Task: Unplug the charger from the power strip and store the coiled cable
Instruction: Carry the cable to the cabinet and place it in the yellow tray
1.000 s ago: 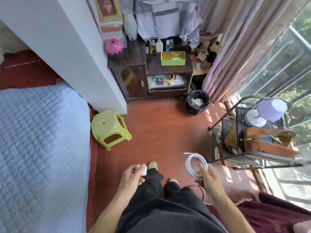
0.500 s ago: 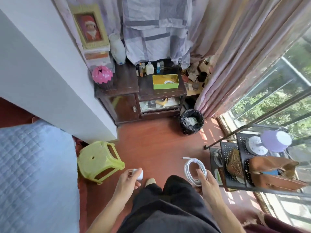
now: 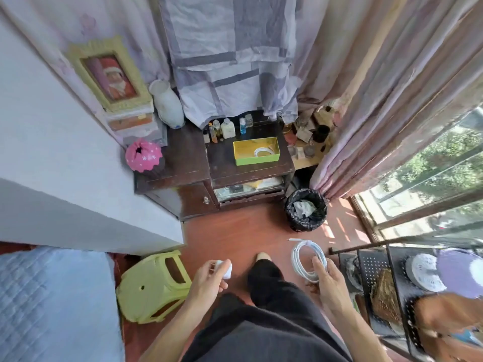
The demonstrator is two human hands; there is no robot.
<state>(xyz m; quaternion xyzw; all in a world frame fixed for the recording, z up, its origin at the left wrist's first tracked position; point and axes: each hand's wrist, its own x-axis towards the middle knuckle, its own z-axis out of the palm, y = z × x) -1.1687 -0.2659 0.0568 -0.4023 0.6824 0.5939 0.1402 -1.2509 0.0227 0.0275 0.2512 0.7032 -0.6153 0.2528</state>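
Sunlit window (image 3: 431,173), pink curtain (image 3: 379,87), dark wooden cabinet (image 3: 198,176) on red-brown floor (image 3: 235,231), white wall (image 3: 52,152).

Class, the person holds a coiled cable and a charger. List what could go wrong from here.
1. The right hand pinches the coiled cable at one edge, its end loose: it could uncoil.
2. The green stool and black bin stand on the floor nearby: possible trip.
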